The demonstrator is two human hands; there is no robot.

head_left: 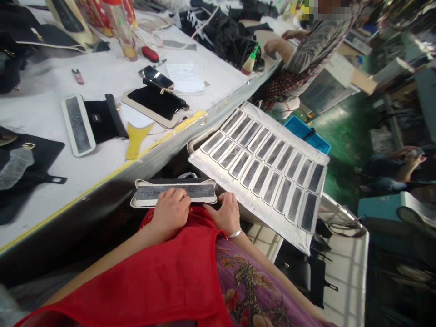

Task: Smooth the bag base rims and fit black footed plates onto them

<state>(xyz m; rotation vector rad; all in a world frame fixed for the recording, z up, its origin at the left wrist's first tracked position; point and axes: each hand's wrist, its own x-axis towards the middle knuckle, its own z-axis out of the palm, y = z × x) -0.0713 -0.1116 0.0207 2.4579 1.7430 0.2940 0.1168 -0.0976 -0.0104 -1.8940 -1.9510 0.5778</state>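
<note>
Floor: green floor (344, 170) beyond the bench, with boxes and other people farther off, blurred.
Bench: white top (98, 75), scuffed, a yellow strip (102, 181) along the near edge; black material heaped at the far end.
Co-worker: person (309, 54) in a striped top at the bench's far side edge.
Board: silvery board (289, 230), tilted, just off the bench; two rows of white-rimmed grey panels (265, 145).
Workpiece: long black piece (150, 191) with a white-rimmed grey face, over the red apron (163, 281), below the bench edge.
Left hand: hand (172, 210) with fingers bent over the grey face, touching it; grip cannot be told.
Right hand: hand (225, 213) half curled at the piece's right end, thumb apart; hold unclear.
Small items: phone (156, 77), pink snips (78, 76).
</note>
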